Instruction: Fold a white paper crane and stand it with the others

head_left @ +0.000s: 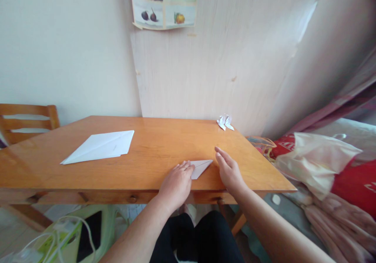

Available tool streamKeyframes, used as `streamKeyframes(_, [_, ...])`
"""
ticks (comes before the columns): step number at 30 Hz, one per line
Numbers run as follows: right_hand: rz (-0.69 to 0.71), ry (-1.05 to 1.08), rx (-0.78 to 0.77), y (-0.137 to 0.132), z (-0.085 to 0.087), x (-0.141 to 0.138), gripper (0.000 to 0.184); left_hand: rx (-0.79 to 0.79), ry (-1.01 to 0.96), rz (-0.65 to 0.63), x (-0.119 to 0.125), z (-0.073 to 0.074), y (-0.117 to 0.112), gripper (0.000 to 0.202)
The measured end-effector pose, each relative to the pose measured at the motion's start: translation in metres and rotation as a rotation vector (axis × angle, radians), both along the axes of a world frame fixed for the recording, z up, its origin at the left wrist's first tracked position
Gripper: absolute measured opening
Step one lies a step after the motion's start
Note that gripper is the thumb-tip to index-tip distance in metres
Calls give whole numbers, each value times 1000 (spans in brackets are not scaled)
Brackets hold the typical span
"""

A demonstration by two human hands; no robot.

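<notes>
A small white folded paper triangle [201, 166] lies near the front edge of the wooden table [152, 149]. My left hand [177, 184] rests flat on the paper's left part, fingers stretched out together. My right hand [228, 169] lies just right of the paper with its fingers extended along the table, close to the paper's tip; it holds nothing. A larger folded white sheet [101, 146] lies on the table's left half. A small finished folded paper figure [225, 122] sits at the back right of the table, against the wall.
A wooden chair [28, 122] stands at the table's left end. A pale board leans on the wall behind, with a fruit poster [163, 4] above. Plastic bags and red and pink bedding [320, 165] lie to the right. Green stool and white cables [64, 231] sit under the table.
</notes>
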State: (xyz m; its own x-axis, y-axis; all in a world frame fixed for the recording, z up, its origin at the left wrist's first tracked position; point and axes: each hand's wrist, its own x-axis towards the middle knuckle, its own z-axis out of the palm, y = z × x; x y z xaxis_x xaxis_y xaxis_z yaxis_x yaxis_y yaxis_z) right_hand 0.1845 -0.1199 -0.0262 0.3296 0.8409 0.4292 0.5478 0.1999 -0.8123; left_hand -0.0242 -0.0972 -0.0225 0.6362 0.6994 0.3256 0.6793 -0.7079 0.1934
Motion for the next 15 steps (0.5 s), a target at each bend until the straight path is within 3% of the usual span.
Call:
streamKeyframes(4, [248,-588,-70,-12,9,-22,50,6,-22,-11,-1,-4,2,48])
streamKeyframes(6, [297,-781,-138,-17,13,-31,47,7,-26,-23,-1,-5,3,48])
streamKeyframes(9, [312,-905,-193,-21,17,-37,46,0,-15,-31,-1,-5,4,48])
streamKeyframes(15, [302,-920,-255,-22,19,-29,49,9,19,-22,0,-3,3,49])
